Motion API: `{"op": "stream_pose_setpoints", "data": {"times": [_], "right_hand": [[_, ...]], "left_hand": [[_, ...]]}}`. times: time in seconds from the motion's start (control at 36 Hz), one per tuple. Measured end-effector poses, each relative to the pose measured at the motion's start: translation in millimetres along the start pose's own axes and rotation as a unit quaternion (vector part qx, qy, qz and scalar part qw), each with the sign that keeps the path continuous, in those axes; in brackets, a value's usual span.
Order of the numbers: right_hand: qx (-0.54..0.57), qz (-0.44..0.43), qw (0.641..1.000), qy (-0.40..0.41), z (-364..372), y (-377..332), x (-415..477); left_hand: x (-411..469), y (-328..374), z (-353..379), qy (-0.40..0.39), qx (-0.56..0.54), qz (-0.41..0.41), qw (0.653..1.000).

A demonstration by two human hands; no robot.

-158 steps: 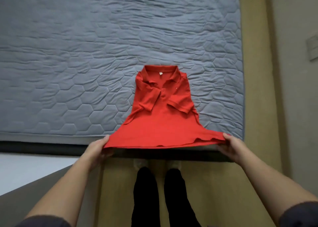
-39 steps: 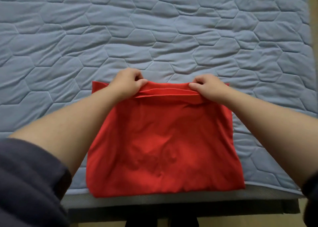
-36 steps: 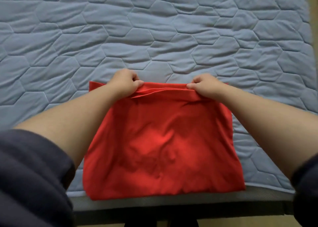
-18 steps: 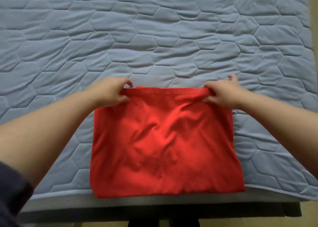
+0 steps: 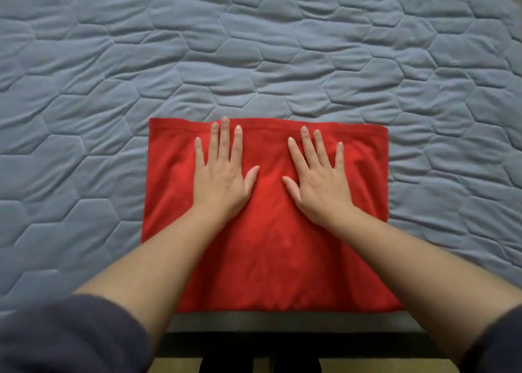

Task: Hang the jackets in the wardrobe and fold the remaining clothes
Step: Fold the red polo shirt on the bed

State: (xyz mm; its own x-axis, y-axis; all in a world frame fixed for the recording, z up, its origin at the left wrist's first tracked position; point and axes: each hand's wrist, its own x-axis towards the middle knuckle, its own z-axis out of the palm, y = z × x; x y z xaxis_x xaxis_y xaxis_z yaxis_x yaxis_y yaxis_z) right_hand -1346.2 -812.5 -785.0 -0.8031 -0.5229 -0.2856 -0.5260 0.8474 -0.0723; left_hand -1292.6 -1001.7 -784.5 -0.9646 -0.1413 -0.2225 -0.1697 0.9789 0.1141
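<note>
Head view, garment: red shirt (image 5: 268, 262) lies as a flat folded rectangle at the near edge of the grey quilted mattress (image 5: 254, 47)
Left hand: left hand (image 5: 219, 180) palm down on the shirt, fingers straight and spread, gripping nothing
Right hand: right hand (image 5: 316, 183) likewise flat, fingers spread, pressing the cloth
Progress: this shirt looks nearly folded, smoothing or one more fold left; no jackets, wardrobe or other clothes in sight

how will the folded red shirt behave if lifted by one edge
Probably floppy: the red shirt shows soft wrinkles under the flat left hand and right hand. Thin cloth, so likely light; its fold may fall open.
</note>
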Motion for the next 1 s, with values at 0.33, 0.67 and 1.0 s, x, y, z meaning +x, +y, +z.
{"op": "stream_pose_setpoints", "data": {"times": [0.33,0.67,1.0], "right_hand": [[0.003,-0.003,0.995,-0.097,8,10,19],[0.044,-0.017,0.985,-0.166,-57,-12,48],[0.050,-0.021,0.972,-0.229,-64,-28,106]], "left_hand": [[-46,-15,15,-0.018,0.003,0.014,1.000],[-215,24,6,-0.056,-0.201,-0.069,0.975],[-200,123,30,-0.005,-0.784,-0.564,0.259]]}}
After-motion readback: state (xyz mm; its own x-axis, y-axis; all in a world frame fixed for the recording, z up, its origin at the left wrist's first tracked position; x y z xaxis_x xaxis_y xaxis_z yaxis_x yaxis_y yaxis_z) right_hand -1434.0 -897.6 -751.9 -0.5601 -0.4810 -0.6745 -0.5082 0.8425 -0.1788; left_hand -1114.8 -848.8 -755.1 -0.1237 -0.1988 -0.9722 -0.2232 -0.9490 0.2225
